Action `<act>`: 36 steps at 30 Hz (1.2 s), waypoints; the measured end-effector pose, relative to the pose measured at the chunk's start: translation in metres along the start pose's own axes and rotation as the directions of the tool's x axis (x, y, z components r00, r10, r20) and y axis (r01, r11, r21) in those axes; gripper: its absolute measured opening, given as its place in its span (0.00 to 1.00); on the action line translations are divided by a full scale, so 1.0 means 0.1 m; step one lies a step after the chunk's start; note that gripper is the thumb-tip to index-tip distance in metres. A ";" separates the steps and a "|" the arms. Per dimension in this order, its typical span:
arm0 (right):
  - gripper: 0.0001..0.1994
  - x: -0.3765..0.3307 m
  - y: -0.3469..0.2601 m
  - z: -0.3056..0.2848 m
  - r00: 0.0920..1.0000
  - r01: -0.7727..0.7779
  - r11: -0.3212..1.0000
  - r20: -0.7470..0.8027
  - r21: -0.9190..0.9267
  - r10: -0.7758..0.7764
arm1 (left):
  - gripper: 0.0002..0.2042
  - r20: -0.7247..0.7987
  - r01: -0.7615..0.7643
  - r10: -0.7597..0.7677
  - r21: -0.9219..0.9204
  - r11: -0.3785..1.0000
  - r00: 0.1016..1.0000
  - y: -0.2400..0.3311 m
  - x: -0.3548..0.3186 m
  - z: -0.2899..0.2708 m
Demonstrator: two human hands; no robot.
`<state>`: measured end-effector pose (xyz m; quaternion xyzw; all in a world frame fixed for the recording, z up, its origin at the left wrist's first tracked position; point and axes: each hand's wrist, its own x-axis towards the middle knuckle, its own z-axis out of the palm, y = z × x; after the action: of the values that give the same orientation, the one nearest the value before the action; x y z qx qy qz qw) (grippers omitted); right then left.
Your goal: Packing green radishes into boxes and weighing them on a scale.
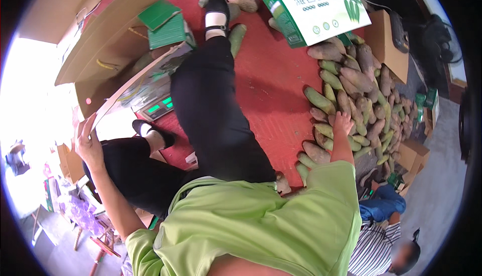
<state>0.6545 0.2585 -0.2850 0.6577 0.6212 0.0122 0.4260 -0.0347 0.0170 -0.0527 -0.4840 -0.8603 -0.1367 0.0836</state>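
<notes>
My left hand grips the near corner of a large open cardboard box, thumb and fingers at its edge. The box has rope handles, and green packs stand at its far side. Its inside is partly hidden by the near wall. My right hand reaches onto a big pile of soil-coated long green radishes, fingers apart and touching the near side of the pile. No radish is lifted in it.
A scale with a lit green display stands beside the box. A white and green carton lies beyond the pile. Loose radishes lie by my foot on the red carpet. A person in a striped shirt is at lower right.
</notes>
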 end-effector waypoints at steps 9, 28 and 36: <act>0.28 -0.19 -0.25 -0.21 0.989 -0.055 0.817 -0.080 0.574 0.122 | 0.15 0.022 0.034 -0.034 -0.012 0.999 0.999 0.11 0.03 -0.08; 0.31 -2.13 -2.24 -4.54 0.173 0.845 -0.429 -0.923 0.319 -0.345 | 0.14 -0.011 -0.049 0.049 -0.022 0.999 0.999 0.04 -0.02 -0.16; 0.18 -2.29 -2.70 -4.41 0.149 0.791 -0.486 -0.886 0.373 -0.438 | 0.14 0.013 -0.029 0.029 -0.041 0.999 0.999 0.03 -0.04 -0.10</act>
<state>0.1440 0.2728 -0.0417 0.1709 0.7895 -0.5274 -0.2635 -0.0296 0.0121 -0.0437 -0.4990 -0.8507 -0.1498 0.0700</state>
